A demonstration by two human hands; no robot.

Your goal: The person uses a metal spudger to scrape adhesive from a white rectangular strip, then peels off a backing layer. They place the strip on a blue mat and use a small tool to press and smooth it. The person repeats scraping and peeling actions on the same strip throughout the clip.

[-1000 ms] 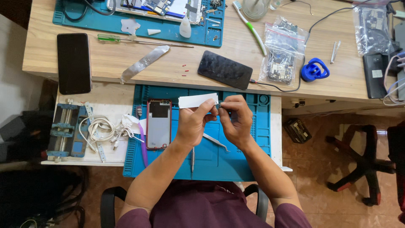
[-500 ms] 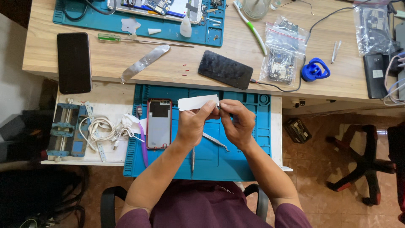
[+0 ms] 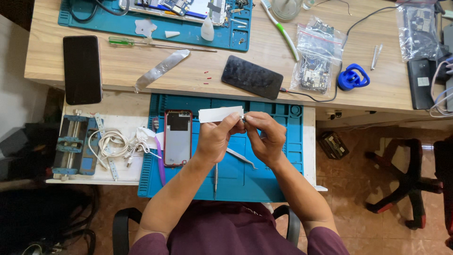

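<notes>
My left hand (image 3: 216, 136) pinches a white rectangular strip (image 3: 220, 114) above the blue work mat (image 3: 283, 165). My right hand (image 3: 265, 136) meets it at the strip's right end, fingertips closed on a small dark part I cannot make out. A red-framed phone body (image 3: 177, 138) lies face down on the mat just left of my left hand. Metal tweezers (image 3: 241, 158) and a thin screwdriver (image 3: 216, 175) lie on the mat under my hands.
A blue clamp jig (image 3: 72, 144) and white cables (image 3: 113, 141) sit on the pull-out shelf at left. On the wooden desk lie two black phones (image 3: 82, 68) (image 3: 252, 77), a silver strip (image 3: 162, 70), parts bags (image 3: 315, 59), a blue suction cup (image 3: 353, 77) and a second blue mat (image 3: 155, 21).
</notes>
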